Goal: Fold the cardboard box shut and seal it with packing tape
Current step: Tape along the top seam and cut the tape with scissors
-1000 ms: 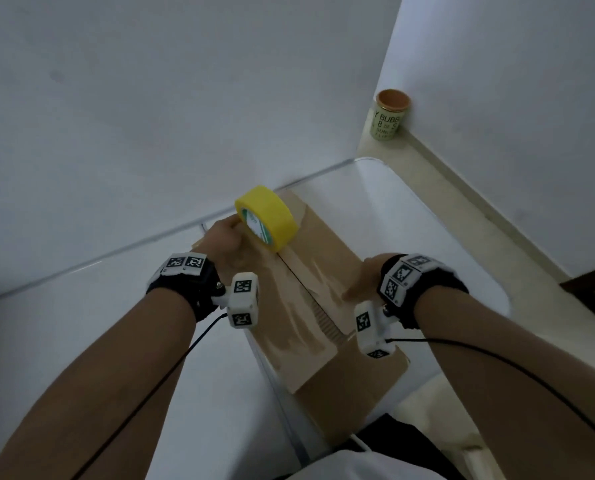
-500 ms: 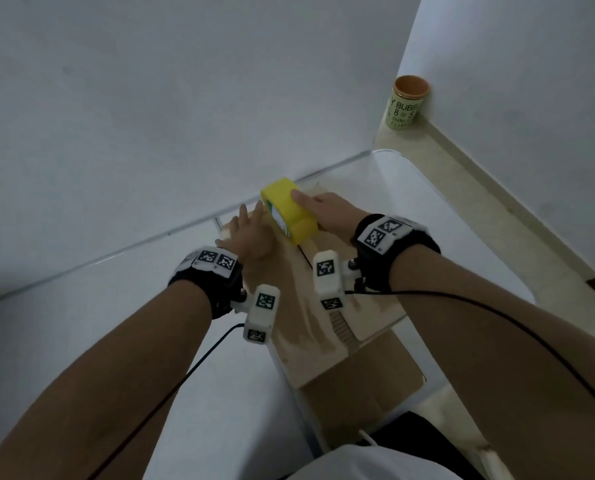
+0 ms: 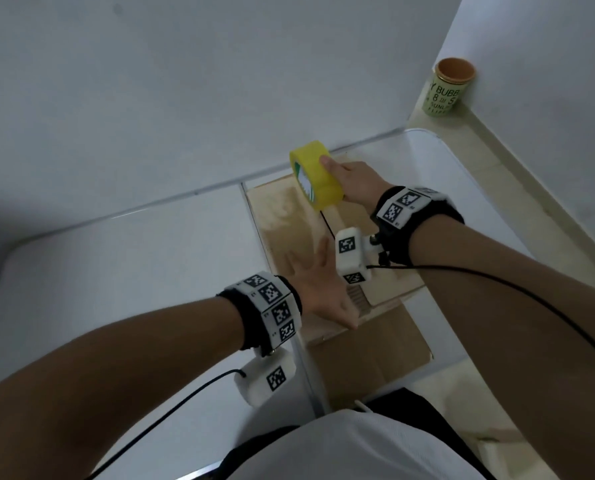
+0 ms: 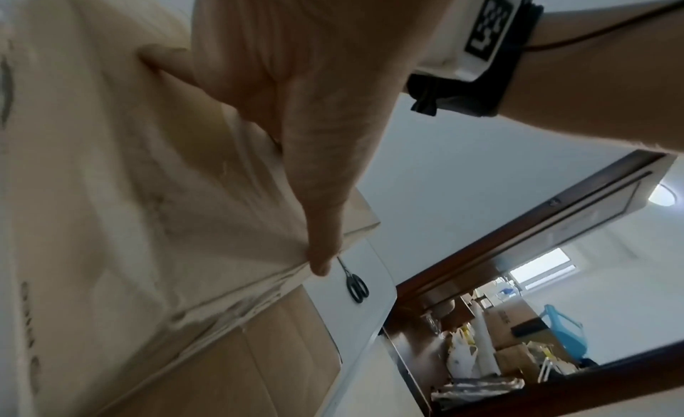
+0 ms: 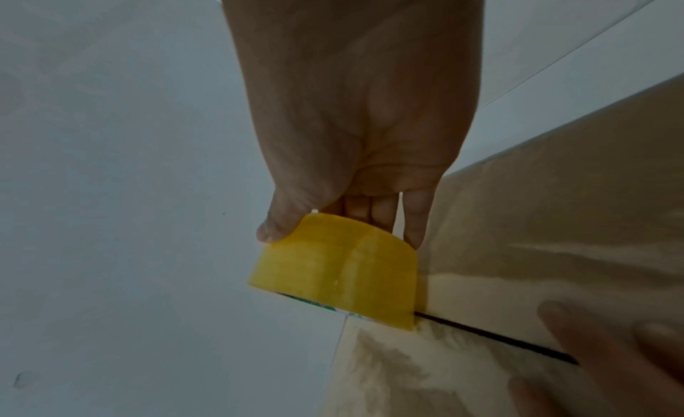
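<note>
The brown cardboard box (image 3: pixel 282 223) lies on the white table with its top flaps folded down; a dark seam (image 5: pixel 496 340) runs between them. My right hand (image 3: pixel 349 181) grips the yellow tape roll (image 3: pixel 315 176) at the far end of the box, thumb (image 5: pixel 272 233) on one side and fingers on the other. The roll (image 5: pixel 336 274) stands on edge over the seam's far end. My left hand (image 3: pixel 318 282) rests flat on the near part of the box top, fingers straight. In the left wrist view its thumb (image 4: pixel 318 218) reaches the box's edge (image 4: pixel 237 300).
Black scissors (image 4: pixel 355 284) lie on the table beyond the box. A green cup (image 3: pixel 450 86) with an orange rim stands in the wall corner at the far right. The white table (image 3: pixel 133 278) spreads to the left; the wall runs close behind the box.
The tape roll passed from my left hand to my right hand at the box's far end. My left hand drew back toward me and now lies flat on the box top.
</note>
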Action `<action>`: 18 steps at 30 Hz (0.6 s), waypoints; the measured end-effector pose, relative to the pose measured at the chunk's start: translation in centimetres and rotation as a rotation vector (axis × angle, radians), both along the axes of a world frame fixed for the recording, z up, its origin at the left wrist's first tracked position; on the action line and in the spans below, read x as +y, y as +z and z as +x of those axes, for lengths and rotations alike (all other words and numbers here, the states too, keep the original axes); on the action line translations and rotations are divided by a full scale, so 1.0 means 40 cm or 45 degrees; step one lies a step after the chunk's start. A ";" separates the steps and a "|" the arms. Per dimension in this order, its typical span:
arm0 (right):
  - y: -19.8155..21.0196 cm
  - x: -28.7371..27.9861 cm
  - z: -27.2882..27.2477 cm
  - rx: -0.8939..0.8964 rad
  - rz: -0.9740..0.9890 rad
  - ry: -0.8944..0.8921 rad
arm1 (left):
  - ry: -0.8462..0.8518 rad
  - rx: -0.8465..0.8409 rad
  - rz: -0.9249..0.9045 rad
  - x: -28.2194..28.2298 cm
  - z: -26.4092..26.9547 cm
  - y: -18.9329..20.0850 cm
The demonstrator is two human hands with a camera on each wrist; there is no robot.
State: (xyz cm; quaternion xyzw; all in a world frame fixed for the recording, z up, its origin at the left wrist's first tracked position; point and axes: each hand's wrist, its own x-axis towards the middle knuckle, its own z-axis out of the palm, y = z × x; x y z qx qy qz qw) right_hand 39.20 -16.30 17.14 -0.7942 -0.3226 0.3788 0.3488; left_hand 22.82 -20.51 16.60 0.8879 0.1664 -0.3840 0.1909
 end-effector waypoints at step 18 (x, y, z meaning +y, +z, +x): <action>0.028 -0.001 -0.025 -0.213 -0.101 0.152 | -0.020 -0.502 0.142 0.112 -0.037 -0.139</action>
